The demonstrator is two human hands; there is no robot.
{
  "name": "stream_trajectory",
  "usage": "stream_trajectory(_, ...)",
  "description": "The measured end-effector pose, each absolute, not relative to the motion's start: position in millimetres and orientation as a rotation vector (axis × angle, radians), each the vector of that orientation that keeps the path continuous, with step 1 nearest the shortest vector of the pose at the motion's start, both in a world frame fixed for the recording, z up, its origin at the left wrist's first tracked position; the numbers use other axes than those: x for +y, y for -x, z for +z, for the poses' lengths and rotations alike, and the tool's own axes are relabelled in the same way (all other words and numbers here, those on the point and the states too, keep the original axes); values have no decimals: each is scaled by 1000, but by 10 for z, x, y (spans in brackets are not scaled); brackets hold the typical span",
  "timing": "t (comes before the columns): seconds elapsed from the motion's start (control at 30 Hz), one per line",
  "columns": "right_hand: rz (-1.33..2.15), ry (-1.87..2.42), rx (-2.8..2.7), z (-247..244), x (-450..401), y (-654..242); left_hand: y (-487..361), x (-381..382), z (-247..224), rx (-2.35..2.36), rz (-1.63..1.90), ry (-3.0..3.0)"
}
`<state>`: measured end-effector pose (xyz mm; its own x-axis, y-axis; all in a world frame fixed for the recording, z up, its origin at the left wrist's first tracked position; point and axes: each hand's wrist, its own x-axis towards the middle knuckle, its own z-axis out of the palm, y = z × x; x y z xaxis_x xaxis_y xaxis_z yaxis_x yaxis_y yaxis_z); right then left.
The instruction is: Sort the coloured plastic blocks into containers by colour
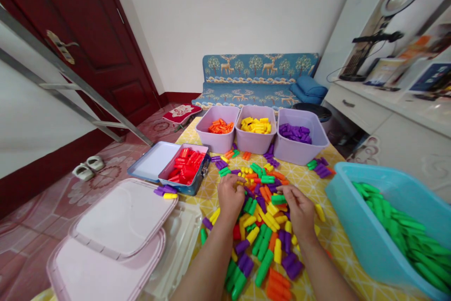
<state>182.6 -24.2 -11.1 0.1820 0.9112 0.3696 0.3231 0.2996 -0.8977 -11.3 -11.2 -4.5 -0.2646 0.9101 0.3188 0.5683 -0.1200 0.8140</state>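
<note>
A heap of small plastic tube pieces, like marker caps (pixel 269 219), in green, yellow, purple, orange and red lies on the table between my hands. My left hand (pixel 230 196) is over the heap's left side, fingers curled and thumb close to the forefinger; what they hold, if anything, is hidden. At the right side, the fingertips of my right hand (pixel 299 207) pinch a green plastic piece (pixel 279 199). Another green piece (pixel 224 172) lies just beyond my left knuckles.
Three lilac bins at the back hold orange (pixel 221 126), yellow (pixel 256 125) and purple (pixel 295 133) pieces. Red pieces (pixel 186 165) fill an open tin at left; green ones (pixel 398 230) lie in a turquoise tub (pixel 343 188) at right. Pale lids (pixel 123 216) lie front left.
</note>
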Motion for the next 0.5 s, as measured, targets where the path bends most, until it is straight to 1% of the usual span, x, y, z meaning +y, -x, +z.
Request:
stream_trajectory(0.13,315,1305,-1609,-61,-252,-1754,48,-161,-27,1903,1145,-1796)
stream_trajectory(0.3,-73,1650,-1844,-90,-258,-1700,14,-188,28,1916,910,-1919)
stream_trajectory(0.4,-104,1682,-2019,-131,-247,-1668,25,-171,42,1858,879,-1934)
stream_trajectory(0.5,26,1524,-2127,-158,-228,-1650,28,-158,35,1807,916,-1930)
